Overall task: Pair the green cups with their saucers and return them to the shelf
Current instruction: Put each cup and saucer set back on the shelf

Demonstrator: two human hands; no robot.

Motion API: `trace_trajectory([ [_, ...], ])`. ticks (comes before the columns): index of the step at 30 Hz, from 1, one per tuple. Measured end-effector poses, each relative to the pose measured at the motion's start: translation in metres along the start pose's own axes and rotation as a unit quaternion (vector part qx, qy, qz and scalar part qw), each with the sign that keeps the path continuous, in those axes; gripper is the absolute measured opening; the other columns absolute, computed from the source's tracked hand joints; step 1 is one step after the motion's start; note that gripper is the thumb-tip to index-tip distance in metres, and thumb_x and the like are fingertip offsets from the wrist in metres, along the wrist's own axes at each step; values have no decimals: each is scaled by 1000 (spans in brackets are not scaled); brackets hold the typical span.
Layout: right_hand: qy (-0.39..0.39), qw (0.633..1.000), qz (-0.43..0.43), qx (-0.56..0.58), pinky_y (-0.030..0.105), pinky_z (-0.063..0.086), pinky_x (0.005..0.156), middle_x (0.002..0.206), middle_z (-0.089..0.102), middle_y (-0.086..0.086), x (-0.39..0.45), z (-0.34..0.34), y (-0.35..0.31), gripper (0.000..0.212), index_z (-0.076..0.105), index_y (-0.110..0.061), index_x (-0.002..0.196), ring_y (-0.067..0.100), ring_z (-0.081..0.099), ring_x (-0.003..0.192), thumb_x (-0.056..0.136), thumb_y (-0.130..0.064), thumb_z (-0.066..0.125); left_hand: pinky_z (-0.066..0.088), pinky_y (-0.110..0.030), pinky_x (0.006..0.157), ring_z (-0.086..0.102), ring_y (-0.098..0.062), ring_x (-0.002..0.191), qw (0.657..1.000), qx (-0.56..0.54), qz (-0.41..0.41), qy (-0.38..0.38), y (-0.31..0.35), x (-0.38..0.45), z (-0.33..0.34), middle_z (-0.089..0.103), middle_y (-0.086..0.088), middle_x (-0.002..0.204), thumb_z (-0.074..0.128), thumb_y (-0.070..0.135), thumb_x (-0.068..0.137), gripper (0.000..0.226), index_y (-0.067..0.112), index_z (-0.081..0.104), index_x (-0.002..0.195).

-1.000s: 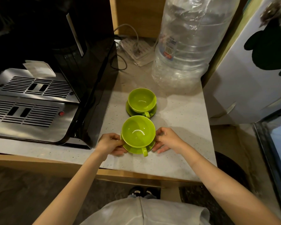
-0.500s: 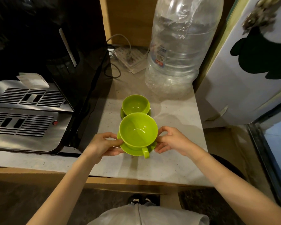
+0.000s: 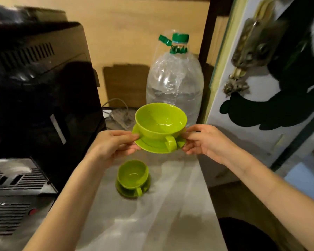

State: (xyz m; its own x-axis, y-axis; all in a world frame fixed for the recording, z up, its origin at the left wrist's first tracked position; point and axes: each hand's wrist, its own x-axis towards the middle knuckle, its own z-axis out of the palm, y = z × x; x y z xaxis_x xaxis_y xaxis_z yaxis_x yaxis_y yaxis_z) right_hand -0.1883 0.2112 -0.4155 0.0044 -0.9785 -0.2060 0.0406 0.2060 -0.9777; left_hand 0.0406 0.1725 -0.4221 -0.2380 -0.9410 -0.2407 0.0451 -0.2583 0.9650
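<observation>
A green cup (image 3: 160, 119) stands upright on its green saucer (image 3: 153, 146), both held in the air above the counter. My left hand (image 3: 112, 144) pinches the saucer's left rim and my right hand (image 3: 205, 140) pinches its right rim. The cup's handle points toward me. Below, a second green cup (image 3: 132, 173) rests on its own saucer (image 3: 125, 193) on the pale counter (image 3: 170, 214), untouched.
A black coffee machine (image 3: 43, 105) with a metal drip grille (image 3: 11, 180) fills the left. A large clear water bottle (image 3: 174, 84) with a green cap stands at the back, cables beside it. A white door panel (image 3: 261, 105) rises on the right.
Both hands have lifted the near cup and saucer off the counter, up and away from me. My view has tilted upward. The other cup and saucer stay put.
</observation>
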Motion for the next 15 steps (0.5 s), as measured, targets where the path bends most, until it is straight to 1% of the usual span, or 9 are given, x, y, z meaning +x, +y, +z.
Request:
trace_trajectory([
  [3, 25, 999, -37, 6, 18, 50, 37, 41, 63, 6, 5, -10, -41, 11, 54, -4, 78, 10, 62, 37, 88, 1, 51, 47, -11, 38, 61, -5, 39, 999, -2, 40, -20, 41, 14, 15, 67, -3, 46, 58, 4, 80, 9, 3, 65, 75],
  [5, 38, 997, -66, 13, 18, 50, 37, 42, 63, 6, 7, -19, -70, 13, 56, -1, 77, 10, 61, 36, 89, 1, 50, 48, -10, 41, 60, -4, 38, 998, -7, 56, -32, 70, 23, 26, 66, -3, 44, 57, 4, 81, 11, 2, 64, 72],
  [9, 67, 990, -122, 11, 16, 49, 36, 42, 64, 7, 9, -37, -129, 18, 60, 3, 75, 9, 60, 35, 89, 1, 49, 48, -11, 39, 61, -7, 37, 994, -41, 90, -54, 128, 35, 49, 65, -7, 42, 56, 0, 81, 11, -2, 63, 72],
  [12, 83, 984, -157, 22, 15, 48, 34, 41, 64, 8, 11, -47, -172, 17, 60, 5, 77, 10, 60, 34, 90, 0, 49, 47, -13, 36, 60, -9, 35, 989, -62, 115, -62, 174, 42, 64, 64, -9, 40, 54, -3, 82, 14, -3, 60, 69],
  [15, 94, 977, -185, 42, 15, 47, 33, 39, 62, 8, 11, -57, -219, 18, 59, 6, 78, 9, 59, 33, 90, -1, 48, 48, -14, 36, 61, -10, 36, 984, -68, 144, -81, 222, 46, 77, 65, -11, 43, 55, -3, 82, 15, -5, 62, 68],
])
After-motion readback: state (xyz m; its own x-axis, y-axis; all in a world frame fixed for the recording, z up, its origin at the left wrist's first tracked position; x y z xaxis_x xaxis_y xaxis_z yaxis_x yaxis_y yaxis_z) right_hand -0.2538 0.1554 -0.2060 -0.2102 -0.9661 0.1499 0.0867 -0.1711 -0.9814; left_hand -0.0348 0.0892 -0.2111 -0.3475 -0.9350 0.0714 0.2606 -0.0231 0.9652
